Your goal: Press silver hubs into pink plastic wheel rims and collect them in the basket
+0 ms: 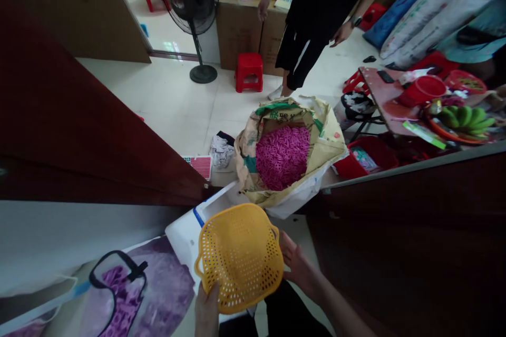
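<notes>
Both of my hands are on a yellow perforated plastic basket point(241, 253), which looks empty inside. At its lower left rim, my left hand point(207, 305) is closed around the edge, thumb on the near side. The fingers of my right hand point(295, 262) grip the right side by the handle, partly hidden behind it. Just beyond the basket stands a large open paper sack point(330, 137) with its top rolled back. Many small magenta pieces point(284, 158) fill it. A white foam box point(179, 237) sits under the basket's left side.
A clear bag of purple pieces point(158, 284) lies at the lower left. Dark red door panels point(90, 131) flank both sides. Beyond the sack are a person in black point(316, 10), a fan point(197, 5), a red stool point(249, 72) and a low table point(379, 95).
</notes>
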